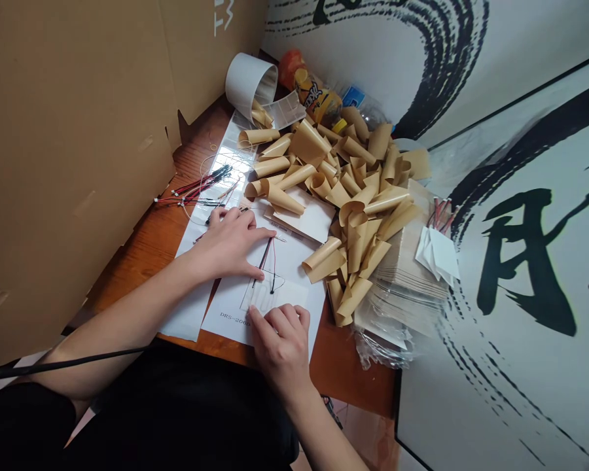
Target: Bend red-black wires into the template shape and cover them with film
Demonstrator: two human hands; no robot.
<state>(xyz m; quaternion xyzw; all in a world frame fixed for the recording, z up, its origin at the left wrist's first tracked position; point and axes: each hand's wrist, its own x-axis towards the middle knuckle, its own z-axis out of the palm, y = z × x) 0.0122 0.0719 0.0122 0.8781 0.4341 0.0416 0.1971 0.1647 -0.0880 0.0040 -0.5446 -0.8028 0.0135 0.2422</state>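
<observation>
A printed white sheet (233, 314) marked "DRS-200" lies before me, with a thin, pale rectangular film piece (279, 291) on it. Black and red wires (273, 261) run up from that piece. My left hand (228, 242) is open over the sheet, its thumb and index finger spread on either side of the wires. The other left fingers are bent near a wire bundle. With its index fingertip, my right hand (282, 340) presses the lower left edge of the film; its remaining fingers curl loosely, and no held thing shows. Its thumb is hidden.
Curled brown paper pieces (319, 176) heap behind the sheet. Red and black connector wires (196, 190) lie left, below a white label roll (248, 82). Bagged flat sheets (402, 288) and white pads with wires (438, 252) are right. A cardboard wall (78, 144) stands left.
</observation>
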